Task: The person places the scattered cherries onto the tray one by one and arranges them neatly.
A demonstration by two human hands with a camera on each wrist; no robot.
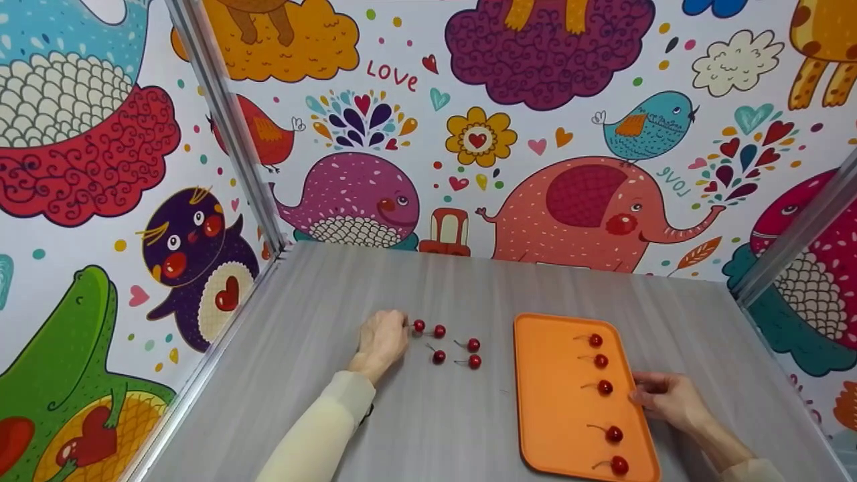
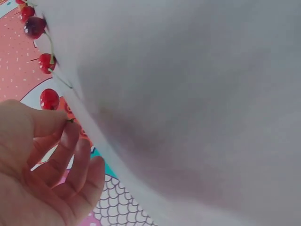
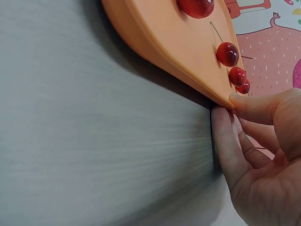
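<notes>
Grey tabletop (image 1: 442,422) is bearing five loose cherries (image 1: 474,345) | left hand (image 1: 383,339) is pinching the leftmost one by its stem (image 2: 70,120), likely avoiding bruising | right hand (image 1: 671,399) is clamping orange tray (image 1: 554,395) by its rim (image 3: 183,77), apparently steadying it under five more cherries (image 1: 605,387)

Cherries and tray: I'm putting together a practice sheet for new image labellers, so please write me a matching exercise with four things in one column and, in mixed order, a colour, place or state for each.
Column one
1. Left hand
2. Tray
3. Right hand
4. Row of five cherries

Column two
A. Gripping the tray's edge
B. Lying on the tray, near its right side
C. Pinching a cherry stem
D. Orange, with rounded corners

Right pairs: 1-C, 2-D, 3-A, 4-B
</notes>
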